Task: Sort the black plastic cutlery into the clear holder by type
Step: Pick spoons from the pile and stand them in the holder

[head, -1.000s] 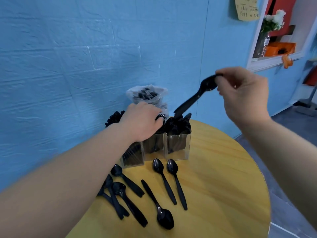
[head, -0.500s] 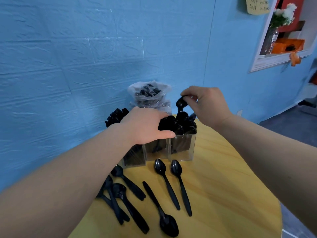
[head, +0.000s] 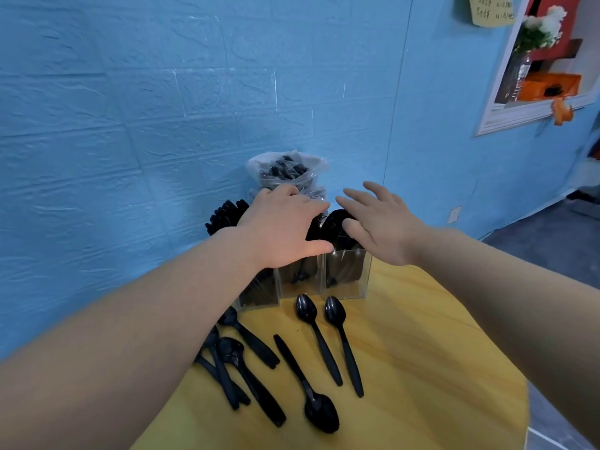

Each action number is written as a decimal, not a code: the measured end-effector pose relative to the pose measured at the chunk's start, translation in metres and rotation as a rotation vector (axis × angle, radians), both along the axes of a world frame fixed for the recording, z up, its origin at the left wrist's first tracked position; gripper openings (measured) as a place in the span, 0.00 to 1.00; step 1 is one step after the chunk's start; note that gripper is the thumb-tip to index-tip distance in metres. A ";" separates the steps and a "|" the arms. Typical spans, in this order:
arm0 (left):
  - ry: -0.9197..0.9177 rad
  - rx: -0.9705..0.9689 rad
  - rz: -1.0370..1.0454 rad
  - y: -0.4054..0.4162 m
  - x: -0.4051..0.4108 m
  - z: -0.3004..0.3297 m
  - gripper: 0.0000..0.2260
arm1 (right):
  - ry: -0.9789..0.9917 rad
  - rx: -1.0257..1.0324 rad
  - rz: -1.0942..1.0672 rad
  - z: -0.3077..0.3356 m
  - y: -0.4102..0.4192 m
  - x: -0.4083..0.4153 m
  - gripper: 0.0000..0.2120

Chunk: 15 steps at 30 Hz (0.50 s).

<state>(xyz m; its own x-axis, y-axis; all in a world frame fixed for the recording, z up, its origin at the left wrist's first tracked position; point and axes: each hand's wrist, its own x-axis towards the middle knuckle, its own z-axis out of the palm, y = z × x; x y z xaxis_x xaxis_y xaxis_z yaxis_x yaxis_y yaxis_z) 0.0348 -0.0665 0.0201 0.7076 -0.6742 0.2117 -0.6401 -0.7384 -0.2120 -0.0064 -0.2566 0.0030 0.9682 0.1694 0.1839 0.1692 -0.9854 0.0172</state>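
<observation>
Black plastic spoons [head: 319,339] lie loose on the yellow worktop [head: 422,368] at six o'clock of the clear holder [head: 347,274], whose compartments are packed. The left hand [head: 282,228] rests over the middle compartment; the right hand [head: 380,222], fingers spread and empty, hovers above the right one. Next, seemingly, a reach down for another spoon.

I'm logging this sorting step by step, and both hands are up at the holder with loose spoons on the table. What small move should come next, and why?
Probably bring the right hand, open and holding nothing, down to the nearest loose spoon lying just in front of the clear holder. The left hand rests on the holder's top and could steady it.
</observation>
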 end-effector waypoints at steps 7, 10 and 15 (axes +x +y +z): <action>-0.072 -0.216 -0.069 0.022 -0.052 -0.012 0.22 | -0.502 0.414 0.085 -0.030 0.016 -0.059 0.12; 0.011 -0.242 -0.076 0.036 -0.080 -0.047 0.15 | -0.194 0.406 0.069 -0.066 0.029 -0.085 0.14; 0.235 -0.146 0.028 0.058 -0.115 -0.099 0.17 | 0.124 0.337 0.041 -0.110 0.043 -0.108 0.18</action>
<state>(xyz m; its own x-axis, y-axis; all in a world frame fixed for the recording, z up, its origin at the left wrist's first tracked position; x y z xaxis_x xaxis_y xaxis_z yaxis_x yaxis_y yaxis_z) -0.0801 -0.0088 -0.0786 0.7665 -0.6282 0.1333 -0.6383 -0.7682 0.0499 -0.1149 -0.2135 -0.1065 0.9804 0.1583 0.1172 0.1889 -0.9246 -0.3308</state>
